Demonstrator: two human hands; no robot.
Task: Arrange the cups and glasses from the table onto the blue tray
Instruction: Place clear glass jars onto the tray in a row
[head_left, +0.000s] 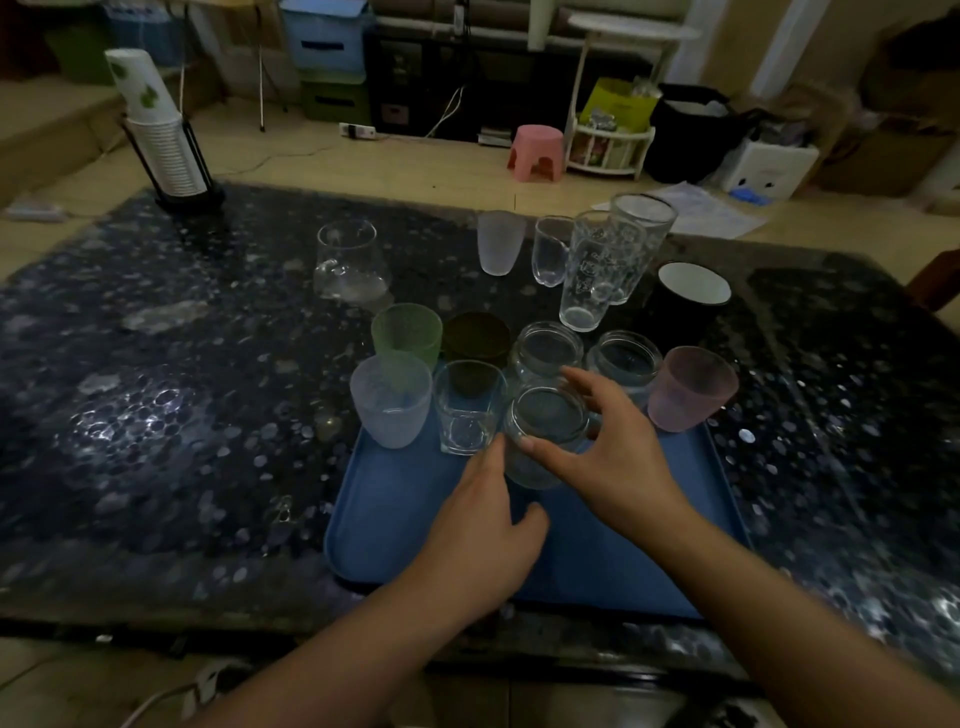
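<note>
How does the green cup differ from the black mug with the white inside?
The green cup is frosted and see-through; the black mug is opaque, with a white inside. The green cup stands at the blue tray's far left corner among other cups; the mug stands further right. Both are upright.

The room is dim and the picture is dark overall, with a cool, bluish cast. Small patches of glare glint off the glossy dark table (156, 415), brightest at the left and the far right edge, so light seems to come from above (its source is out of view). Clear glasses (602, 270) catch faint highlights on their rims. The wide lens bends the table edges and stretches the corners. Background clutter looks soft, and the forearms at the bottom blur slightly.
</note>
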